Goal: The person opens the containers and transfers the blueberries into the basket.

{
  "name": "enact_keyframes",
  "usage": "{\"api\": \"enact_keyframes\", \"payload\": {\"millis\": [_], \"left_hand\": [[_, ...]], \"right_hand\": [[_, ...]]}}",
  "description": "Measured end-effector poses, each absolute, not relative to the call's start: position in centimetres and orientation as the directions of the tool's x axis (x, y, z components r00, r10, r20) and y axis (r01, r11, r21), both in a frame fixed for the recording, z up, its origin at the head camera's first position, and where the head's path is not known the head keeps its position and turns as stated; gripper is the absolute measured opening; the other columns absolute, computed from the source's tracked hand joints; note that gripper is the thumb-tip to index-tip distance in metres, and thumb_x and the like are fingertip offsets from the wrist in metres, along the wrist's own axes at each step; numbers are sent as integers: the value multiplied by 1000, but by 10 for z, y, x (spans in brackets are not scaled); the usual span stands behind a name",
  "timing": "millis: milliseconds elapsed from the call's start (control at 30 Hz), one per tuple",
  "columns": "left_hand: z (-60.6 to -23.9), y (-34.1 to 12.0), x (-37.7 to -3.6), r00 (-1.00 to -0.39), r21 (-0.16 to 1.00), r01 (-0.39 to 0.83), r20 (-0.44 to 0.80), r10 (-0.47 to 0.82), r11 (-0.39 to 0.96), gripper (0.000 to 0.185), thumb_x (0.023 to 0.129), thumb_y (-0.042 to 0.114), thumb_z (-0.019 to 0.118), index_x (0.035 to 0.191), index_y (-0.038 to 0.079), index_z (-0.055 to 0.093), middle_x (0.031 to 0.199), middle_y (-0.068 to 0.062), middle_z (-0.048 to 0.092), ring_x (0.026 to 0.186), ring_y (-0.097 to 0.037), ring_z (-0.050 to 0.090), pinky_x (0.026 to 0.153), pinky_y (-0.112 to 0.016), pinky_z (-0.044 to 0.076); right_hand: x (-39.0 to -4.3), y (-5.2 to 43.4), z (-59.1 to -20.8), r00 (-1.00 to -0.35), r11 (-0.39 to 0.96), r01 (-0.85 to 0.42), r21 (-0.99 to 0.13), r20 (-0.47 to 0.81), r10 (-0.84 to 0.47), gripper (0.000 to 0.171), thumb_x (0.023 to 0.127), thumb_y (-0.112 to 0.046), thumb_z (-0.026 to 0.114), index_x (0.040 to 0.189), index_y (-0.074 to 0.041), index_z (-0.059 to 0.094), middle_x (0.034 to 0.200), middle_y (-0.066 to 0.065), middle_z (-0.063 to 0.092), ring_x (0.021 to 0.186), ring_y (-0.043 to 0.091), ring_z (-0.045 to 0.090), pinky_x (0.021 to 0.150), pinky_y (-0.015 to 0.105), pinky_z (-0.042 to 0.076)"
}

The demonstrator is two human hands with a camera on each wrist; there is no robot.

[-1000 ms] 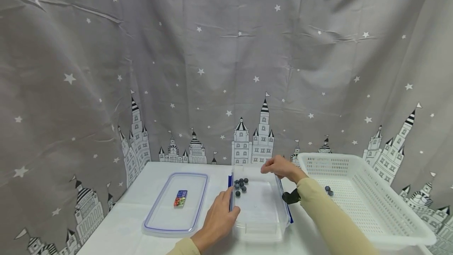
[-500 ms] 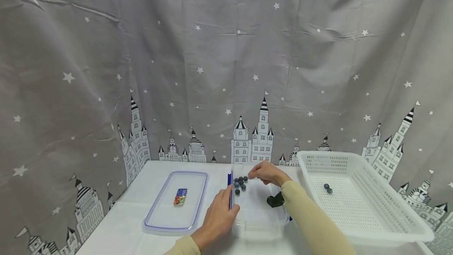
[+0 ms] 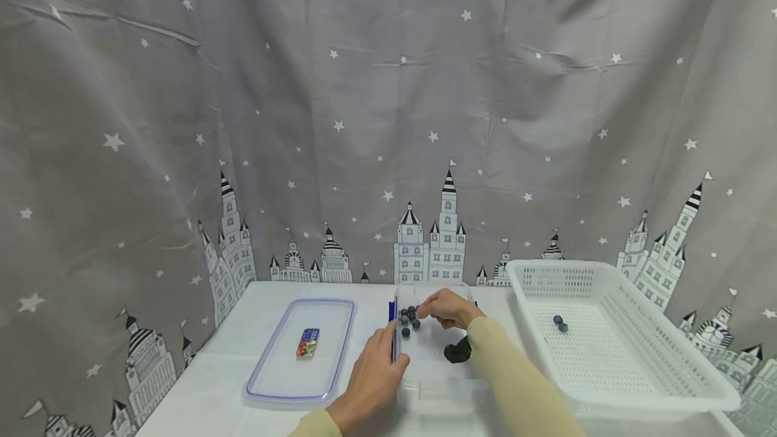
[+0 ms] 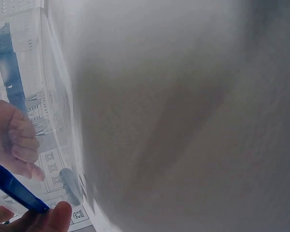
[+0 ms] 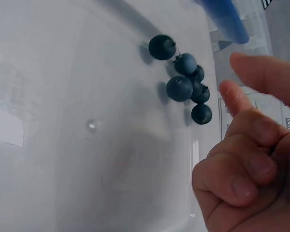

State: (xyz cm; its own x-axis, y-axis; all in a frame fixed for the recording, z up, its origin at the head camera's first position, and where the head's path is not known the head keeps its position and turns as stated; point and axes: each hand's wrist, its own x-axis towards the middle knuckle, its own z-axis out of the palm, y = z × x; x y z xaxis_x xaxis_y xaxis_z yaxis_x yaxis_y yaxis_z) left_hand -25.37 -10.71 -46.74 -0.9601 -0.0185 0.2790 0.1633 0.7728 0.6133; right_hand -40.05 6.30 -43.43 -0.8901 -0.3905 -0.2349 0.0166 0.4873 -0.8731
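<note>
Several blueberries lie clustered at the far left inside a clear plastic box with blue side clips. My right hand is inside the box, right beside the cluster. In the right wrist view its thumb and forefinger stand apart with nothing between them, the other fingers curled. With my left hand I hold the box's left side, thumb at the rim. A blue clip shows beside the left fingertips in the left wrist view.
A white perforated basket stands to the right, with two blueberries in it. To the left lies the clear lid with a blue seal and a printed label. A grey curtain hangs behind the table.
My right hand has moved left across the box, from its right rim to the blueberries. The left hand stays at the left side. The head view has shifted slightly.
</note>
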Motion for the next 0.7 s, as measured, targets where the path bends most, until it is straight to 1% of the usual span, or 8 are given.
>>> {"api": "enact_keyframes", "payload": {"millis": [167, 233, 333, 400, 500, 567, 700], "left_hand": [[-468, -107, -253, -958, 610, 161, 285, -25, 776, 69, 89, 30, 58, 151, 3, 42, 132, -14, 58, 118, -30, 59, 100, -51, 49], [-467, -107, -253, -955, 608, 170, 294, -21, 776, 69, 89, 30, 59, 151, 3, 43, 132, -15, 58, 117, -31, 59, 99, -51, 49], [-467, -107, -253, -954, 606, 175, 300, -19, 776, 69, 89, 29, 59, 150, 2, 43, 131, -14, 59, 116, -30, 59, 98, -51, 50], [-468, -108, -253, -952, 601, 179, 307, -18, 779, 69, 88, 29, 59, 150, 2, 43, 130, -14, 59, 114, -29, 59, 97, -50, 50], [-469, -108, -254, -952, 601, 173, 305, -23, 780, 69, 88, 29, 59, 150, 2, 43, 129, -13, 59, 113, -27, 59, 97, -49, 50], [-470, -108, -254, -951, 602, 177, 308, -22, 779, 69, 88, 29, 59, 150, 2, 44, 129, -13, 59, 112, -26, 59, 96, -49, 51], [-469, -107, -254, -952, 606, 184, 307, -14, 774, 69, 89, 29, 59, 150, 2, 43, 129, -14, 59, 111, -26, 60, 95, -49, 51]], "right_hand": [[-402, 65, -439, -910, 491, 47, -870, -240, -337, 29, 86, -14, 74, 112, -2, 75, 54, -5, 35, 48, 9, 26, 47, 23, 28], [-402, 64, -440, -918, 501, 61, -864, -245, -311, 27, 85, -14, 74, 110, -2, 76, 54, -5, 35, 47, 9, 26, 47, 23, 28], [-402, 61, -441, -926, 517, 84, -852, -258, -275, 19, 83, -13, 75, 100, -4, 76, 53, -5, 33, 47, 10, 25, 47, 24, 27], [-402, 58, -442, -930, 521, 102, -847, -267, -252, 9, 83, -12, 75, 89, -5, 74, 53, -5, 31, 47, 10, 25, 47, 24, 27], [-402, 54, -444, -936, 524, 114, -844, -267, -227, 9, 83, -12, 75, 82, -6, 69, 52, -5, 31, 47, 10, 25, 47, 24, 27], [-402, 51, -444, -940, 520, 124, -845, -269, -212, 10, 84, -12, 75, 81, -6, 68, 52, -5, 31, 47, 10, 25, 47, 24, 27], [-403, 47, -446, -944, 528, 145, -837, -277, -181, 10, 84, -12, 76, 85, -5, 69, 53, -4, 32, 47, 9, 26, 47, 24, 29]]}}
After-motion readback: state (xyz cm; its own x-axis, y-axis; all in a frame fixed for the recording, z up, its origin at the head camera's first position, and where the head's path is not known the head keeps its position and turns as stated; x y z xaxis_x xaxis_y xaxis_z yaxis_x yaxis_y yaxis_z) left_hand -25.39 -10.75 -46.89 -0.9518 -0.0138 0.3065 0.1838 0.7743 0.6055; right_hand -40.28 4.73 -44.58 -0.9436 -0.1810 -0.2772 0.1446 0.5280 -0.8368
